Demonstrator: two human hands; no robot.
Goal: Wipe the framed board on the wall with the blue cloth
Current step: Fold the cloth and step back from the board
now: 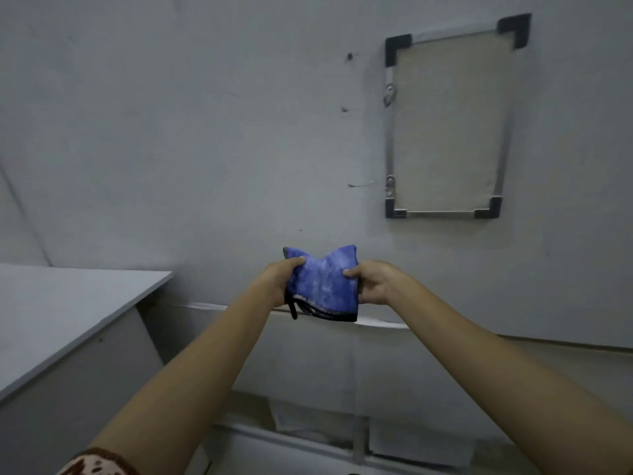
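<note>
The blue cloth point(323, 284), folded and edged in black, is stretched between both hands at the middle of the view. My left hand point(279, 281) pinches its left side and my right hand point(371, 282) pinches its right side. The framed board point(448, 128) hangs on the grey wall up and to the right, a pale beige panel in a thin metal frame with black corner caps. The cloth is held well below the board and to its left, not touching it.
A grey table point(61, 313) stands at the left, its corner close to my left forearm. A ledge point(380, 323) runs along the wall just below the cloth. Small dark marks and a nail point(359, 184) dot the wall left of the board.
</note>
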